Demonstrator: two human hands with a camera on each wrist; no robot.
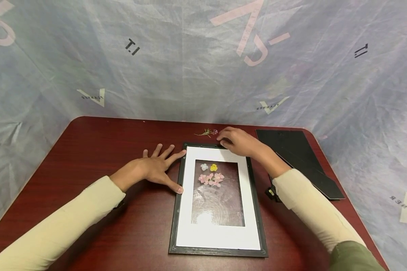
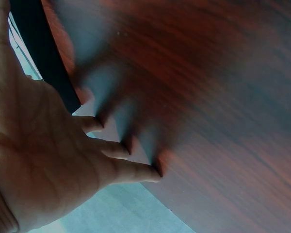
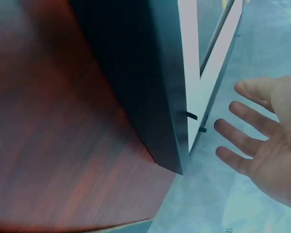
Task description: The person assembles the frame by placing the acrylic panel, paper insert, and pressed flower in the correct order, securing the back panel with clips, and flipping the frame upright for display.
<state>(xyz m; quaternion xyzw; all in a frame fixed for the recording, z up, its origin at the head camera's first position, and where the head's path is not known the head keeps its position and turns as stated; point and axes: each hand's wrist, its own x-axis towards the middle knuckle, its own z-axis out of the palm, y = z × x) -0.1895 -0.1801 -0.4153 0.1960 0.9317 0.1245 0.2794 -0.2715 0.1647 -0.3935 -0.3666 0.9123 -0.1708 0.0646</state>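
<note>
A black picture frame (image 1: 218, 251) with a white mat (image 1: 220, 238) lies on the table. Through the mat's window show pink flowers (image 1: 210, 179), a small white flower (image 1: 204, 166) and a yellow flower (image 1: 213, 167). My left hand (image 1: 156, 168) is spread at the frame's left side, thumb and index fingertip on its edge. In the left wrist view, the other fingertips of the left hand (image 2: 53, 145) rest on the wood. Over the frame's top right corner, my right hand (image 1: 240, 142) has loosely bent fingers, close to a thin purple-flowered sprig (image 1: 207, 132). Nothing shows in the right hand (image 3: 271, 141) in its wrist view.
Black boards (image 1: 285, 146) lie overlapping at the table's right side, partly behind the right forearm. A small black object (image 1: 270, 193) with a yellow-green spot sits beside them. Grey printed sheeting (image 1: 183, 75) hangs behind the dark red table (image 1: 98, 150).
</note>
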